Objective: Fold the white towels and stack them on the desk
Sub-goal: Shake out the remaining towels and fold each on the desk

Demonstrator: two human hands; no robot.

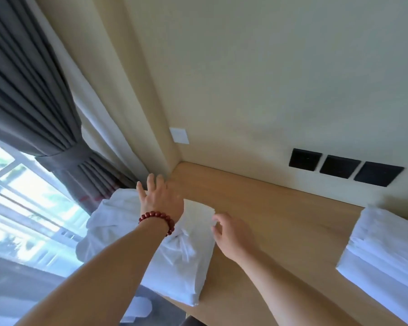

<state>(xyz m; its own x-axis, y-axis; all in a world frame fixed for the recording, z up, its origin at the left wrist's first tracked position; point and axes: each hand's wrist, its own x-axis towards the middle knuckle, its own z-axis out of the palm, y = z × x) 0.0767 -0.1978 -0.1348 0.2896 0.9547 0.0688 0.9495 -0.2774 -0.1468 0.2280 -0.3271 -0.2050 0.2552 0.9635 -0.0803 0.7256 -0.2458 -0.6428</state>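
A partly folded white towel (189, 262) lies along the left end of the wooden desk (280, 222), rumpled in its middle. My left hand (157, 196), with a red bead bracelet on the wrist, reaches out flat with straight fingers above a loose heap of white towels (108, 222) at the desk's left corner. My right hand (231, 234) pinches the far right corner of the folded towel between thumb and fingers. A neat stack of folded white towels (384, 252) sits at the right of the desk.
The desk meets cream walls in a corner; a white switch plate (179, 135) and three black sockets (339, 169) sit on the wall above it. A grey curtain (33, 102) and a bright window (21, 203) are at the left.
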